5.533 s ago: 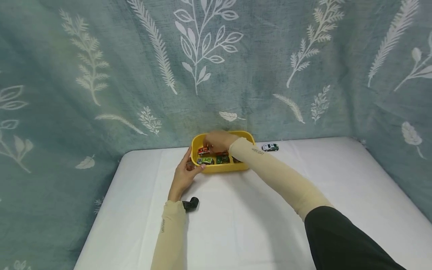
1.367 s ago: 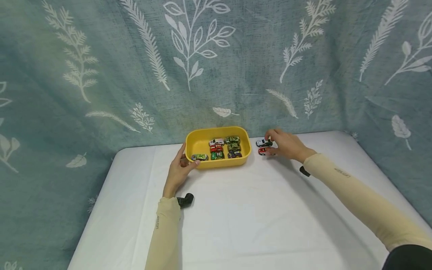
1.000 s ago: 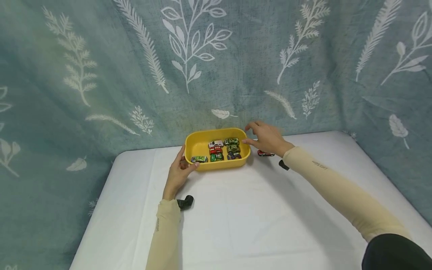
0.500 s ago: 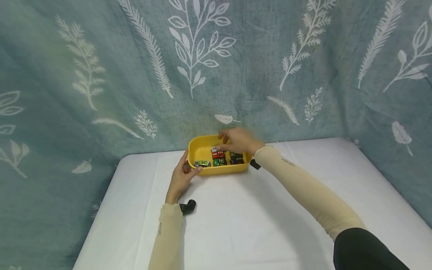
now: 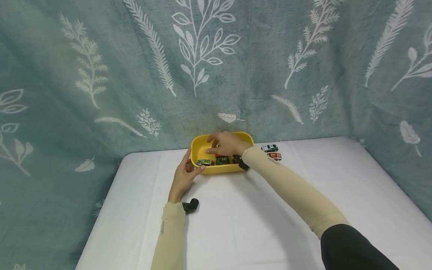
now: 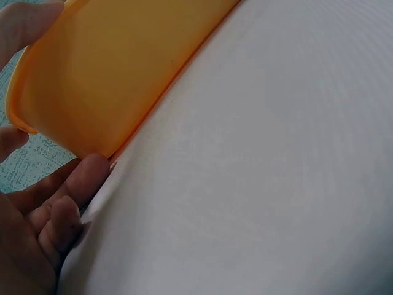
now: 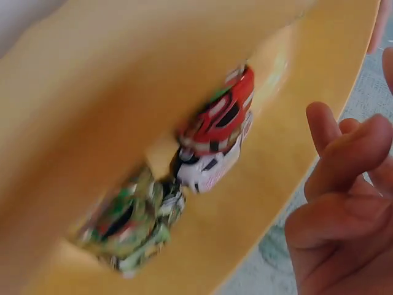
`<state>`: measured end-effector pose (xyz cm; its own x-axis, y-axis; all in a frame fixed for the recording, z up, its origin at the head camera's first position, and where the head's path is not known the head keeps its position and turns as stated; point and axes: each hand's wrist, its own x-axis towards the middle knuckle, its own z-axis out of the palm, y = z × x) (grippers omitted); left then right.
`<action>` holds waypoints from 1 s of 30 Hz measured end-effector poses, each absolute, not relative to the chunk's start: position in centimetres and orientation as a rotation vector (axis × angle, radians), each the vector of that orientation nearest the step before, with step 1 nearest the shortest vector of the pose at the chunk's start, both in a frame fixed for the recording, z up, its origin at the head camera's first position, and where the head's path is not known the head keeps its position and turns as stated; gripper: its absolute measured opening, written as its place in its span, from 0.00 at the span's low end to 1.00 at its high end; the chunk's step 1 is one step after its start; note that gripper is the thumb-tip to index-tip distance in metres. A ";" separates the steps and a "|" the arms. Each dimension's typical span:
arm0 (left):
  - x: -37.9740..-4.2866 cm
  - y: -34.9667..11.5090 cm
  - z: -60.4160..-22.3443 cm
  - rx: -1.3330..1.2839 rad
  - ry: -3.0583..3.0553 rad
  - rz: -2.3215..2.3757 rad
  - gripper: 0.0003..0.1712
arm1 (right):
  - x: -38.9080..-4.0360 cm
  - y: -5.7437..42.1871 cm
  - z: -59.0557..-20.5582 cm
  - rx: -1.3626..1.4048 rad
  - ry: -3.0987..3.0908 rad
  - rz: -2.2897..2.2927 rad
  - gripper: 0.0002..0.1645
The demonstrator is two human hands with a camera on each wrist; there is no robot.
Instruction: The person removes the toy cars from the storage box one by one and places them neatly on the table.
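My left hand (image 5: 183,179) grips the left end of a yellow plastic tray (image 5: 222,170), thumb on the near rim and the other fingers round the side. Over the middle of the tray is my right hand (image 5: 227,143), thumb and forefinger parted and nothing seen between them. Several toy cars lie inside: a lime-green one (image 5: 205,162) at the near left, a dark green one (image 5: 222,161) beside it. In the right wrist view a red car (image 7: 221,120), a white car (image 7: 212,166) and a camouflage-green car (image 7: 132,224) show beneath loosely bent fingers. The hand hides part of the group from the head camera.
Right of the tray, a white-and-black toy car (image 5: 269,148) and an orange-red toy car (image 5: 274,156) stand one before the other on the white tablecloth (image 5: 216,232). A green leaf-patterned curtain (image 5: 135,75) hangs directly behind the tray.
An orange-red car has gone from the tray to beside the white-and-black one. My right hand has let go there and moved left, back over the tray. The left hand keeps its grip.
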<state>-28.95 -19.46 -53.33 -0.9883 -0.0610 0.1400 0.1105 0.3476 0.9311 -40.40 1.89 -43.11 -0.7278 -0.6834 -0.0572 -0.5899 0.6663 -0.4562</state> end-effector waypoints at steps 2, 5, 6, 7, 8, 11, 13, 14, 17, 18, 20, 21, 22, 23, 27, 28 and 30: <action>-29.1 -19.5 -53.3 -0.054 -2.456 -1.706 0.55 | -40.5 1.6 -43.3 -1.026 2.605 -0.662 0.36; -29.1 -19.5 -53.2 -0.058 -2.456 -1.713 0.55 | -40.4 1.2 -43.7 -1.017 2.521 -0.711 0.37; -29.0 -19.6 -53.3 -0.059 -2.455 -1.717 0.55 | -40.3 1.1 -43.7 -1.011 2.498 -0.710 0.37; -29.0 -19.6 -53.2 -0.062 -2.453 -1.720 0.55 | -40.3 1.0 -43.8 -1.004 2.482 -0.696 0.37; -29.0 -19.6 -53.2 -0.064 -2.452 -1.725 0.55 | -40.3 0.9 -43.9 -0.986 2.462 -0.688 0.37; -29.0 -19.7 -53.2 -0.068 -2.455 -1.728 0.55 | -40.2 0.7 -43.8 -0.964 2.406 -0.626 0.35; -29.0 -19.8 -53.1 -0.069 -2.458 -1.729 0.55 | -40.2 0.5 -43.7 -0.967 2.368 -0.580 0.35; -29.1 -19.8 -53.1 -0.066 -2.461 -1.730 0.55 | -40.2 0.4 -43.7 -0.972 2.352 -0.563 0.34; -29.1 -19.8 -53.1 -0.065 -2.462 -1.729 0.55 | -40.2 0.1 -43.7 -0.995 2.339 -0.528 0.32; -29.1 -19.8 -53.1 -0.065 -2.460 -1.731 0.55 | -40.1 0.0 -43.7 -1.000 2.346 -0.516 0.31; -29.1 -19.8 -53.1 -0.069 -2.456 -1.731 0.55 | -40.1 -0.2 -43.9 -1.011 2.370 -0.475 0.29; -29.0 -19.7 -53.1 -0.070 -2.455 -1.732 0.55 | -40.1 -0.4 -43.9 -1.013 2.383 -0.451 0.28; -29.0 -19.7 -53.2 -0.072 -2.453 -1.732 0.55 | -40.0 -0.6 -44.1 -1.015 2.397 -0.425 0.27; -29.0 -19.7 -53.2 -0.075 -2.452 -1.732 0.55 | -40.0 -0.7 -44.2 -1.025 2.413 -0.394 0.26; -29.0 -19.7 -53.3 -0.076 -2.446 -1.727 0.55 | -39.8 -1.3 -44.6 -1.056 2.462 -0.284 0.24; -29.0 -19.7 -53.3 -0.077 -2.444 -1.727 0.55 | -39.7 -1.4 -44.7 -1.064 2.471 -0.265 0.25; -29.0 -19.8 -53.3 -0.074 -2.442 -1.727 0.54 | -39.6 -1.6 -44.7 -1.066 2.483 -0.241 0.25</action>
